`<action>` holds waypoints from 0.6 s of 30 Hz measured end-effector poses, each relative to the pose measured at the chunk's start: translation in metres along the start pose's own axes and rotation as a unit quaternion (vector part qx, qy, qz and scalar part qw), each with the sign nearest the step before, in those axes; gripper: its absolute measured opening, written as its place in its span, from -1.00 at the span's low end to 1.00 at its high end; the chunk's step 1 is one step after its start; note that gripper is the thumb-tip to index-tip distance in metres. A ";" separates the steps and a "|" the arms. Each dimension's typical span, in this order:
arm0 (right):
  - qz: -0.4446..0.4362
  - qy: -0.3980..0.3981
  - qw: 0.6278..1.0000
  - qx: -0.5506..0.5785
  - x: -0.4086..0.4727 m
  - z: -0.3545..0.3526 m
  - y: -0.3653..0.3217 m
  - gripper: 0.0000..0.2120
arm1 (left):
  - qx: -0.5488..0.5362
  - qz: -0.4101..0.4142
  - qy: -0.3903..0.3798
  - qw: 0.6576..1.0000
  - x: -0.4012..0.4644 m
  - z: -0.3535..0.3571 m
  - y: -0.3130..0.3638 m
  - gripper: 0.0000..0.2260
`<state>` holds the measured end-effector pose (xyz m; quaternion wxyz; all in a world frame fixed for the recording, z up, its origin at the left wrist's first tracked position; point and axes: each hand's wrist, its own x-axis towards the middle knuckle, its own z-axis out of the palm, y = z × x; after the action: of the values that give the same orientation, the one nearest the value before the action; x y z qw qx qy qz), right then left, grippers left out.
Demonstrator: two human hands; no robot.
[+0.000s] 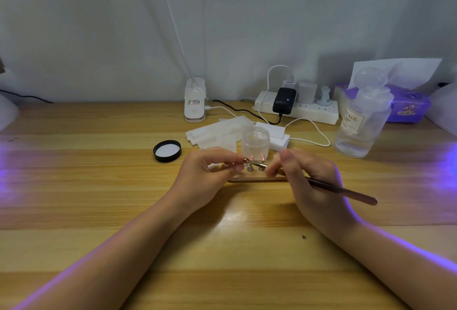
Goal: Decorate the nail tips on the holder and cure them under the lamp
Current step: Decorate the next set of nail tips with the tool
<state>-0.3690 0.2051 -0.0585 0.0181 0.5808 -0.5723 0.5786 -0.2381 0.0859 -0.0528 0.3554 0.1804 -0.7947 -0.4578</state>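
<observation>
though partly hidden, holder (257,178) beneath fingers (237,161)

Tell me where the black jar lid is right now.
In the head view, the black jar lid lies upside down on the wooden table, left of the clear jar and just beyond the left hand.

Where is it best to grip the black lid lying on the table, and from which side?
Grip the black lid by its outer rim, coming from above. It lies flat with its open side up, apart from the small jar, so fingers should fit on opposite sides of the rim.
</observation>
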 end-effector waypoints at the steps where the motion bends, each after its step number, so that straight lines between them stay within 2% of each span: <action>1: 0.013 0.011 1.000 0.001 0.001 -0.001 0.001 -0.70 | 0.000 0.000 0.000 1.000 0.000 0.000 0.000 -0.75; 4: 0.040 0.036 0.998 0.015 0.000 -0.002 0.002 -0.70 | 0.005 -0.002 -0.001 1.000 0.000 0.000 -0.001 -0.80; 10: -0.025 -0.009 1.000 0.006 -0.002 0.000 0.000 -0.67 | -0.004 -0.003 0.005 1.000 0.000 0.000 -0.001 -0.73; 15: 0.052 0.032 0.998 0.027 0.000 -0.002 0.002 -0.67 | -0.016 -0.011 0.002 1.000 0.000 0.000 -0.002 -0.81; 18: 0.026 0.020 0.999 0.029 0.000 -0.002 0.001 -0.61 | -0.025 -0.009 -0.001 1.000 -0.001 0.000 0.000 -0.83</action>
<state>-0.3712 0.2062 -0.0583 -0.0019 0.5544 -0.5699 0.6065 -0.2375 0.0863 -0.0534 0.3550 0.1783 -0.7816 -0.4809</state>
